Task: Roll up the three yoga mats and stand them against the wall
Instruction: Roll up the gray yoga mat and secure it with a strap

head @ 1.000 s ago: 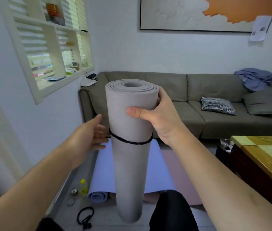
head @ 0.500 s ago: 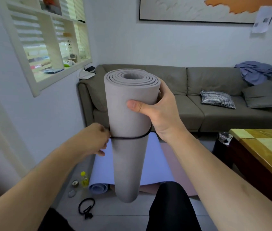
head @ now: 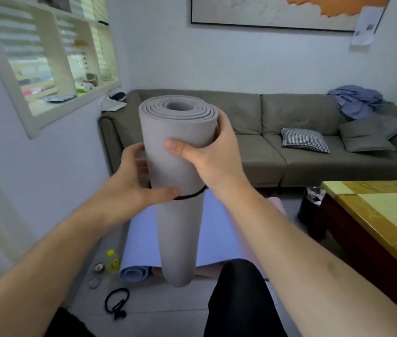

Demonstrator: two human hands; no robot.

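A rolled grey yoga mat (head: 180, 227) hangs upright in front of me, off the floor. A thin black band (head: 192, 196) circles it about a third of the way down. My right hand (head: 214, 159) grips the roll near its top, thumb across the front. My left hand (head: 134, 183) wraps round the roll's left side at the band, thumb on the front. On the floor behind lies a lilac-blue mat (head: 216, 229), mostly flat with its near end curled. A pink mat (head: 277, 205) lies under it, showing at the right.
A grey sofa (head: 302, 171) with cushions runs along the back wall. A wooden table (head: 375, 215) stands at the right, with a black bin (head: 310, 203) beside it. A small bottle (head: 112, 261), small round items and a black cord (head: 117, 302) lie on the floor by the left wall.
My left hand has risen from pinching the band at the roll's left edge to wrapping round the roll. The roll has been lifted slightly higher.
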